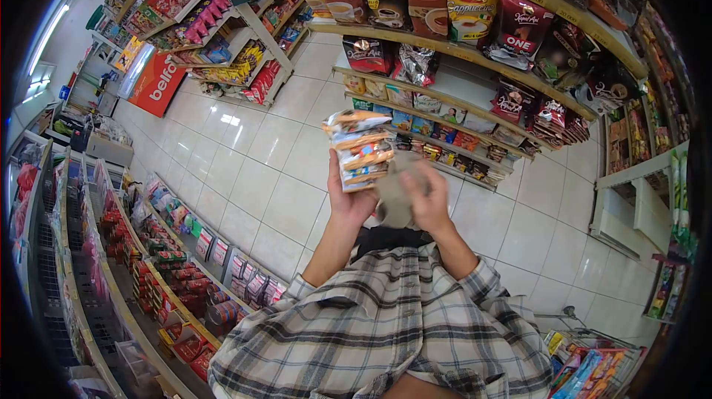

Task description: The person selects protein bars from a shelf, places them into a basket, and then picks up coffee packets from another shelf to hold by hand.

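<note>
My left hand [350, 200] is closed around the lower left side of a stack of orange and white sachets [359, 148], held upright in front of my body. Just to the right, my right hand [432, 197] grips a grey-beige cloth [398, 195], smeared by motion. The cloth overlaps the lower right edge of the stack in this view. Both hands are over the tiled floor, close to the front of my plaid shirt.
Ahead stands a shelf unit [475, 54] with coffee packs [426, 4] and smaller sachets. Curved shelves [137, 251] of packaged goods run along my left. At the lower right is a wire basket or cart [627, 343] with colourful packets. A red sign [159, 81] stands farther back.
</note>
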Demonstrator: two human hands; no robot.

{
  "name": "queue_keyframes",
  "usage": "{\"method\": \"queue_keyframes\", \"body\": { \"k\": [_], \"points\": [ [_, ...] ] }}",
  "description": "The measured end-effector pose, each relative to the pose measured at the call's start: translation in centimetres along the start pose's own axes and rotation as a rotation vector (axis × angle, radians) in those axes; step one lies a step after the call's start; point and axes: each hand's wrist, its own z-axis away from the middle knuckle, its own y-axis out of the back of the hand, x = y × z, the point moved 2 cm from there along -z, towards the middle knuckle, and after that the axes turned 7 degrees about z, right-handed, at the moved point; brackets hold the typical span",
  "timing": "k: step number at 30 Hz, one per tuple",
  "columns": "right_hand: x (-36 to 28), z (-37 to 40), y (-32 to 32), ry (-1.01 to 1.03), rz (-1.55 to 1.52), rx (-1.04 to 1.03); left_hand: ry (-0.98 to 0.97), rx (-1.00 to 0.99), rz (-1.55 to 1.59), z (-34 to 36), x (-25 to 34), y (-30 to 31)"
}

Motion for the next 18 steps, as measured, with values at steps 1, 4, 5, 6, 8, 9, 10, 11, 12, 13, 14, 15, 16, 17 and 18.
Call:
{"method": "queue_keyframes", "body": {
  "k": [1,4,5,6,8,9,10,11,12,13,14,15,16,17,18],
  "points": [
    [-0.6,-0.3,0.6,-0.040,-0.121,0.125,0.007,-0.071,0.083,0.4,0.0,-0.2],
    [-3.0,-1.5,1.5,-0.111,-0.373,0.378,0.119,-0.157,0.149,0.6,-0.8,1.0],
    [-3.6,-1.9,1.3,-0.087,-0.386,0.385,0.178,-0.231,0.188,0.7,-1.2,1.1],
    [-4.1,-2.2,1.1,-0.065,-0.397,0.395,0.244,-0.157,0.357,0.8,-1.5,0.3],
    [-5.4,-3.2,0.5,0.273,-0.155,0.237,0.163,0.097,-0.105,0.9,-1.1,4.9],
    [-5.9,-3.3,0.2,0.437,-0.030,0.156,0.121,0.222,-0.336,1.0,-0.8,7.5],
    [-5.9,-3.3,0.0,0.460,0.027,0.095,0.132,0.225,-0.487,1.0,-0.3,7.0],
    [-5.7,-3.0,-0.2,0.480,0.084,0.032,0.146,0.228,-0.638,1.0,0.1,6.5],
    [-5.4,-2.8,-0.4,0.500,0.141,-0.034,0.168,0.222,-0.564,2.1,1.4,5.3],
    [-5.1,-2.8,-0.7,0.516,0.171,-0.035,0.190,0.211,-0.493,2.7,2.3,3.8],
    [-4.6,-2.6,-1.2,0.531,0.200,-0.039,0.113,0.246,-0.586,2.9,2.7,2.2],
    [-4.0,-2.3,-1.7,0.541,0.227,-0.048,0.149,0.144,-0.493,2.9,3.0,1.8],
    [-3.3,-2.1,-2.2,0.552,0.258,-0.031,0.181,0.041,-0.400,2.8,3.5,1.4],
    [-2.8,-1.9,-2.5,0.549,0.263,-0.033,0.213,-0.063,-0.309,2.7,3.8,1.1],
    [-2.3,-1.9,-2.8,0.548,0.268,-0.031,0.176,-0.005,-0.293,2.8,3.7,1.6]
  ]
}}
